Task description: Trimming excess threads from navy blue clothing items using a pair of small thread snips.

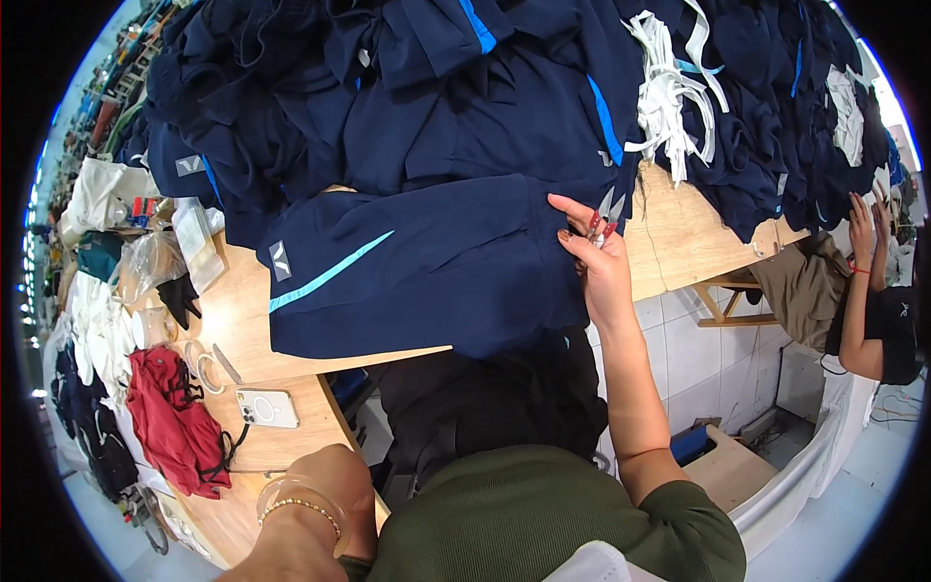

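Note:
In my right hand (pixel 603 262) is a pair of small thread snips (pixel 603 223) with silver blades and red parts, held between bent fingers. The hand is at the right end of navy shorts (pixel 417 267), which lie on the wooden table with a light blue stripe and a grey patch at the left end. Whether the fingers also grip the cloth I cannot tell. My left arm is bent, and its braceleted wrist is close at the lower left. Only the start of my left hand (pixel 276 555) shows at the bottom edge; its fingers are out of sight.
Navy garments (pixel 417 126) are heaped along the far side, with white strips (pixel 669 97) among them. At left lie a phone (pixel 269 408), a dark red garment (pixel 175 417), tape rings (pixel 201 364) and a plastic bag (pixel 145 272). A co-worker (pixel 878 320) works at far right.

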`<state>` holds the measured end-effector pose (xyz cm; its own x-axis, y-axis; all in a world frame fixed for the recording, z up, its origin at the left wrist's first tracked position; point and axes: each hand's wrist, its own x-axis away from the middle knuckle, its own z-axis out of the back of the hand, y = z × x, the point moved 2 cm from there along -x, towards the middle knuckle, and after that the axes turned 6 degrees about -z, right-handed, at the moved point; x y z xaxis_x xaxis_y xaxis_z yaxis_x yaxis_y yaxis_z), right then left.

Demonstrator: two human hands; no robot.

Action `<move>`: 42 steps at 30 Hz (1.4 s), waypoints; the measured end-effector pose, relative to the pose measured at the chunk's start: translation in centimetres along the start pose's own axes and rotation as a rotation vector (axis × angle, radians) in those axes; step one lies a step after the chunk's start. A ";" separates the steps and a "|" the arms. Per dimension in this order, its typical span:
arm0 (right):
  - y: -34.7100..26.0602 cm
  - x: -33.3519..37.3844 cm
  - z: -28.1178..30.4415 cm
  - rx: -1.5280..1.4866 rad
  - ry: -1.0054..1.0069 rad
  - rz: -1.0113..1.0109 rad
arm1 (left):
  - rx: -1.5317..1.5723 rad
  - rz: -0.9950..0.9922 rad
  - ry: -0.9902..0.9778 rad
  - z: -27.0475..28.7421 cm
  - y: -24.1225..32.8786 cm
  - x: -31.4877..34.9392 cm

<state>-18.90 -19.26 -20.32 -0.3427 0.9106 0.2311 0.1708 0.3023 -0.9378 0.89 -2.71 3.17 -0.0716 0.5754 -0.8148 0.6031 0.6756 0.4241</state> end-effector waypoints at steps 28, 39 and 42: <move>-4.7 0.6 0.8 0.623 0.155 0.068 | -0.999 0.478 0.195 14.2 -20.4 10.4; -4.8 -0.4 -1.0 0.995 0.080 0.580 | -1.142 0.475 0.091 13.7 -20.1 9.6; -4.8 -0.6 -1.3 1.033 0.057 0.630 | -1.163 0.480 0.073 13.5 -20.1 9.3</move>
<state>-18.33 -20.91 -15.60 -0.4197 0.8360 -0.3535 -0.5337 -0.5423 -0.6489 -1.16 -17.21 -18.31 -0.1056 0.8741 -0.4741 -0.4715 0.3757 0.7978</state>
